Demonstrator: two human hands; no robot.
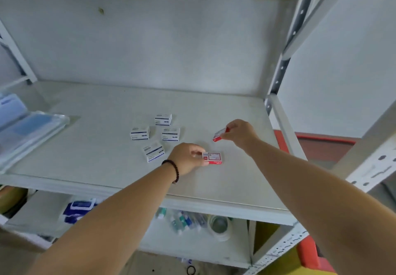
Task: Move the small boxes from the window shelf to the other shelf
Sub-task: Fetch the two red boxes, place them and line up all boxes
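Both my arms reach over a white metal shelf [225, 180]. My left hand [188, 157] grips a small red and white box [213, 158] by its left end; the box rests flat on the shelf. My right hand [241, 132] pinches a second red and white box [220, 134] by its right end, tilted and held just above the shelf. Several small white and blue boxes lie in a loose cluster behind my left hand: one at the back [163, 119], one on the left [139, 133], one on the right [170, 134] and one nearest me [153, 151].
Clear plastic folders [27, 131] lie at the shelf's left end. A grey slotted upright [285, 60] stands at the right rear corner. The lower shelf holds a blue packet [79, 209], small bottles [184, 221] and a tape roll [219, 225].
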